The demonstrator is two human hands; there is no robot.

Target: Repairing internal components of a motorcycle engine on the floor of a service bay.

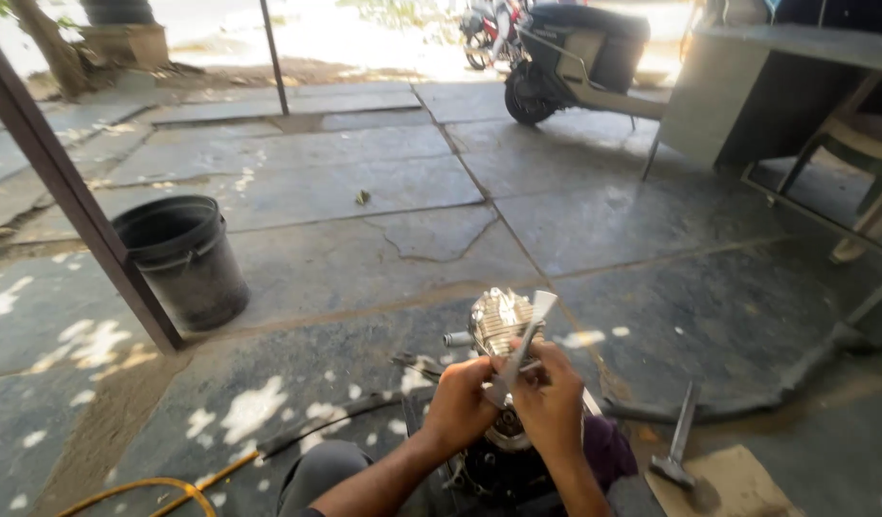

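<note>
A shiny finned metal engine part (499, 322) stands on the stone floor right in front of me. My left hand (457, 405) and my right hand (550, 399) are closed together around a flat silver metal tool (523, 348), which slants up across the engine part. The tool's lower end is hidden between my fingers. Darker engine pieces (503, 469) sit below my hands, partly covered by my arms.
A black bucket (183, 259) stands at left beside a slanted dark post (69, 191). A hammer (678, 443) lies on cardboard (736, 486) at right. A yellow hose (163, 485) and black cable run at lower left. A scooter (575, 59) and grey table (766, 91) stand beyond.
</note>
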